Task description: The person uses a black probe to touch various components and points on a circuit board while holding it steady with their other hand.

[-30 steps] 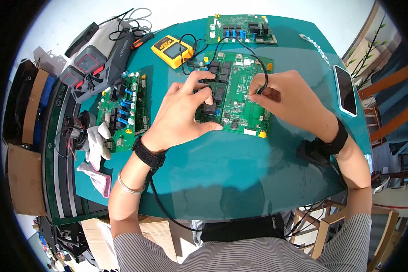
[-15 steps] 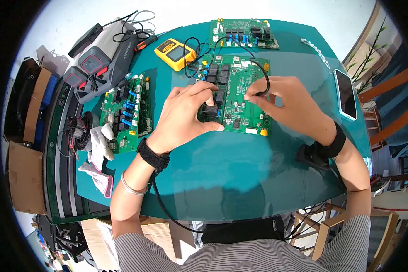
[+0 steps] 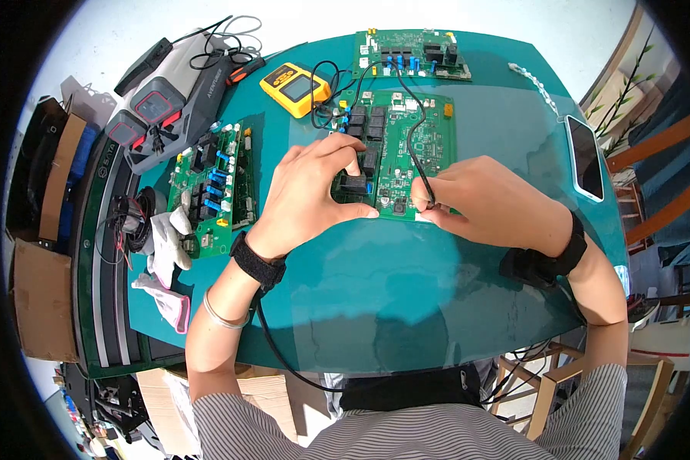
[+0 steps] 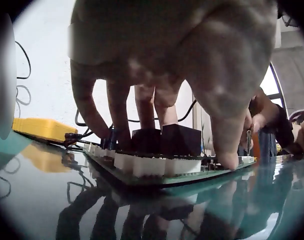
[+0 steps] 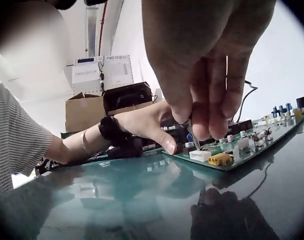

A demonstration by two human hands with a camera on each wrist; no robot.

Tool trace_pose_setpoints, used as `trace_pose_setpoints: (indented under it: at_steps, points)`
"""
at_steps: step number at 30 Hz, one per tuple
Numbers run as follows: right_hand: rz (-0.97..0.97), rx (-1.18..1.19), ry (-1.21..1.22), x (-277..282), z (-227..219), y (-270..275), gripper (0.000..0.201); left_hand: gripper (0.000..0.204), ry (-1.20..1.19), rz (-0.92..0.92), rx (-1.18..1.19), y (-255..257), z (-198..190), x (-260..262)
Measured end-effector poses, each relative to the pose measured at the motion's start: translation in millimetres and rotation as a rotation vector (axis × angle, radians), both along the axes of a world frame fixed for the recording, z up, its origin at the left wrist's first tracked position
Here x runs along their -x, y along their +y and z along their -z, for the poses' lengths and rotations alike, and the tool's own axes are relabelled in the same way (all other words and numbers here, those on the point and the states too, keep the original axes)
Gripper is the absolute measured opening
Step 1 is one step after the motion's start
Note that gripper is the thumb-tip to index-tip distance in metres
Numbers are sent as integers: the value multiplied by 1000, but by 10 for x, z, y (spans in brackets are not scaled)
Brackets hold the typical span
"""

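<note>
A green circuit board (image 3: 391, 157) with black relays and white connectors lies on the table before me. My left hand (image 3: 303, 188) spreads over its left side, fingertips down among the relays (image 4: 182, 140) and thumb at the near edge. My right hand (image 3: 494, 201) pinches a thin probe (image 5: 195, 140) on a black cable (image 3: 420, 123). Its metal tip points down beside a white connector (image 5: 200, 155) at the board's near right corner. The yellow handheld meter (image 3: 293, 90) lies behind the board, to the left, with black leads beside it.
A second board (image 3: 211, 192) lies to the left and a third (image 3: 414, 55) at the back. White gloves (image 3: 165, 249) lie at the left edge, below a grey-black machine (image 3: 172, 107). A phone (image 3: 585, 157) with a beaded strap lies at the right.
My right hand has moved the probe from the board's middle toward me, to the near edge. The cable now hangs straighter across the board. The left hand stays on the relays.
</note>
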State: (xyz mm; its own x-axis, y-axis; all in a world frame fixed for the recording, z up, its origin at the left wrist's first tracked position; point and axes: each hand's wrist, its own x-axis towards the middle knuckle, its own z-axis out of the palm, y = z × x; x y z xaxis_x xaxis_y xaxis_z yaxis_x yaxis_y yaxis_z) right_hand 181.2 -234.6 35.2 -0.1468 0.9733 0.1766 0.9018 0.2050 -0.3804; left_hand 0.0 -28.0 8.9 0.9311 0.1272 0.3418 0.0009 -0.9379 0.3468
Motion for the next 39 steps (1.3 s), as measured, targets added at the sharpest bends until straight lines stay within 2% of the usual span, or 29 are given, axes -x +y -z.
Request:
trace_pose_setpoints:
  at_steps: [5,7,8,9,10,11,13,17,19,22,29,31,35,39]
  points:
    - [-116,-97,-193,40,40,-41,16,49,10,33,-14,40,-3,-7]
    - [-172,-228,-275,130,50,-57,12,49,16,54,-9,77,6,-9]
    - [-175,-225,-279,179,52,-70,12,49,22,73,-5,100,14,-13]
    - [-198,-221,-385,231,55,-79,10,49,17,69,-4,140,32,-27]
    - [-222,-219,-490,270,65,-84,9,48,17,121,36,184,52,-41]
    - [-228,-221,-490,286,98,-94,9,48,21,173,75,209,57,-35]
    - [-282,-234,-572,280,180,-153,8,47,39,156,59,184,36,-10]
    - [-262,-192,-510,186,208,-278,8,46,63,137,44,150,34,-2]
    - [-254,-199,-289,135,268,-285,9,46,70,128,40,139,27,-3]
    - [-262,-315,-193,96,403,-273,10,45,90,121,38,125,-2,10]
    - [-279,-340,-263,57,454,-283,15,43,17,133,-3,128,37,-5]
    - [-250,-463,-157,19,494,-267,16,44,26,126,-2,126,26,-1]
    - [-256,-512,-96,4,465,-279,16,46,66,68,-5,30,-34,10]
    - [-278,-550,-200,-49,422,-298,17,45,-20,68,-115,-114,-62,2]
